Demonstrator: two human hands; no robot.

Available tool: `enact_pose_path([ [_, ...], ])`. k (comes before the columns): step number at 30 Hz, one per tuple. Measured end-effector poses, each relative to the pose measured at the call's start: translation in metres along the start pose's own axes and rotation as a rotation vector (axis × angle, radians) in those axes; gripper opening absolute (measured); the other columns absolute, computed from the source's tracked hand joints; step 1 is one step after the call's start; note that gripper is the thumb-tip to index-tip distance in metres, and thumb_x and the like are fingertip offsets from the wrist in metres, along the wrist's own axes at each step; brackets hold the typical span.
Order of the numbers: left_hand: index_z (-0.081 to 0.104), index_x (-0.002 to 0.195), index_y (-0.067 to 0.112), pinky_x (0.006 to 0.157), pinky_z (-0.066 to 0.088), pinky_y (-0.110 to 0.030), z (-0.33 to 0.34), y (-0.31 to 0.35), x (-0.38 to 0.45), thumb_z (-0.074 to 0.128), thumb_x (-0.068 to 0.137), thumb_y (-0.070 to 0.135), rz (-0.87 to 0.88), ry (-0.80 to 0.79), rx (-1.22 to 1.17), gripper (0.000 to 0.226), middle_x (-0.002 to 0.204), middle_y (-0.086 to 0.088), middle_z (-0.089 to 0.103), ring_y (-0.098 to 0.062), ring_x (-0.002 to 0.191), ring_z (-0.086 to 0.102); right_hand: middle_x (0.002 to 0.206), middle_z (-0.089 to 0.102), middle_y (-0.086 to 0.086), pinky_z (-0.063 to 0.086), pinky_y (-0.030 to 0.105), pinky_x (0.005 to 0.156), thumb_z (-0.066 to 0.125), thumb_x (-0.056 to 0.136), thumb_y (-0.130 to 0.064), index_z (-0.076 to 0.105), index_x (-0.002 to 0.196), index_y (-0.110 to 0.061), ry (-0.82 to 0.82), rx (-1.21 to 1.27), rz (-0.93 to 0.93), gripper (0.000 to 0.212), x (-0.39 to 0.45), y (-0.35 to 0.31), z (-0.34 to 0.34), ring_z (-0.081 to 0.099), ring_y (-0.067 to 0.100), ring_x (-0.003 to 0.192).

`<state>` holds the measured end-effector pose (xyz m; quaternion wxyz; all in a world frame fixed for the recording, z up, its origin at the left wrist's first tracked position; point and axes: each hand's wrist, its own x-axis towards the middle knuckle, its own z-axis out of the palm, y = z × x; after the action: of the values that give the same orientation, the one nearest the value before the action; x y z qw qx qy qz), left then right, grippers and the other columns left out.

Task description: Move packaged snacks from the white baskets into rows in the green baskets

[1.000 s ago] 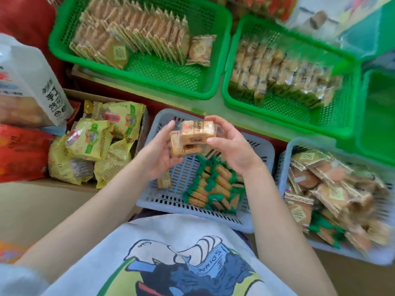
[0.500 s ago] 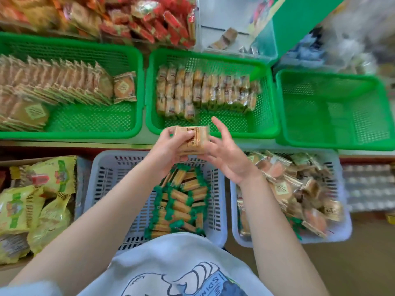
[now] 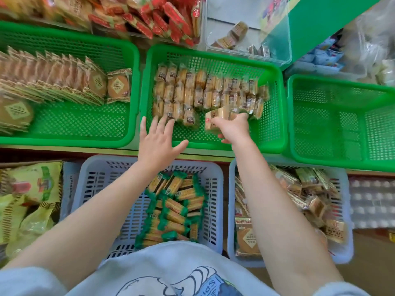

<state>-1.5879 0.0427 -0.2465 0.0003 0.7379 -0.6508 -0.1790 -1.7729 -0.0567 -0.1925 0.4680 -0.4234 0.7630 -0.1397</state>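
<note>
Green middle basket at frame centre holds rowed snack packs, labels too blurred to read. Right hand grips tan packs; left hand spreads wide.

Both arms reach forward. The left hand is flat with fingers spread wide; the right hand has its fingers curled in a grip

Bare mesh floor lay open along the near side of the middle green basket, in front of the stacked snack rows. The left hand, fingers spread, blocked its near-left corner; the right hand, gripping a snack pack, filled the near middle. The right green basket offered wide free room. The left green basket had open mesh nearside.
</note>
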Motion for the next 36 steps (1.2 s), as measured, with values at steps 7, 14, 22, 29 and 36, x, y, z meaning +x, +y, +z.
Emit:
enact_pose_path([
  [7,0.033,0.154,0.024,0.122,-0.010,-0.054,0.002,-0.001,0.001,0.010,0.091,0.074,0.014,0.007,0.062,0.084,0.161,-0.002,0.033,-0.025,0.150,0.025,0.162,0.021,0.019,0.044,0.042,0.104,0.075,0.087,-0.044,0.012,0.155,-0.007,-0.010,-0.181,0.056,0.100,0.040,-0.004,0.054,0.041,0.035,0.140],
  [14,0.039,0.152,0.025,0.122,-0.008,-0.055,0.007,0.000,0.002,0.009,0.090,0.074,0.017,0.036,0.069,0.085,0.157,-0.002,0.040,-0.024,0.148,0.029,0.166,0.017,0.010,0.058,0.048,0.093,0.078,0.084,-0.042,0.006,0.161,-0.022,-0.178,0.114,0.284,0.107,0.049,0.003,0.057,0.040,0.038,0.141],
  [22,0.063,0.128,0.023,0.120,-0.007,-0.056,0.009,-0.002,0.001,0.019,0.093,0.072,0.056,0.055,0.072,0.074,0.147,-0.003,0.053,-0.027,0.145,0.034,0.151,0.038,0.027,0.051,0.057,0.100,0.072,0.089,0.000,-0.001,0.160,-0.030,-0.192,0.839,0.357,0.106,0.045,-0.002,0.084,0.054,0.045,0.123],
  [29,0.070,0.107,0.022,0.120,-0.007,-0.057,0.010,-0.002,0.001,0.018,0.094,0.071,0.067,0.063,0.085,0.073,0.145,-0.003,0.055,-0.028,0.145,0.034,0.152,0.038,0.024,0.054,0.051,0.096,0.076,0.088,-0.009,-0.008,0.159,-0.028,-0.255,0.730,0.301,0.112,0.044,-0.003,0.076,0.060,0.042,0.116],
  [36,0.067,0.110,0.023,0.120,-0.010,-0.057,0.006,0.000,0.001,0.017,0.094,0.072,0.050,0.026,0.076,0.072,0.148,-0.002,0.050,-0.027,0.147,0.028,0.149,0.040,0.030,0.063,0.045,0.066,0.084,0.081,-0.027,0.006,0.160,-0.026,-0.333,0.545,0.303,0.110,0.042,-0.006,0.069,0.069,0.042,0.098],
])
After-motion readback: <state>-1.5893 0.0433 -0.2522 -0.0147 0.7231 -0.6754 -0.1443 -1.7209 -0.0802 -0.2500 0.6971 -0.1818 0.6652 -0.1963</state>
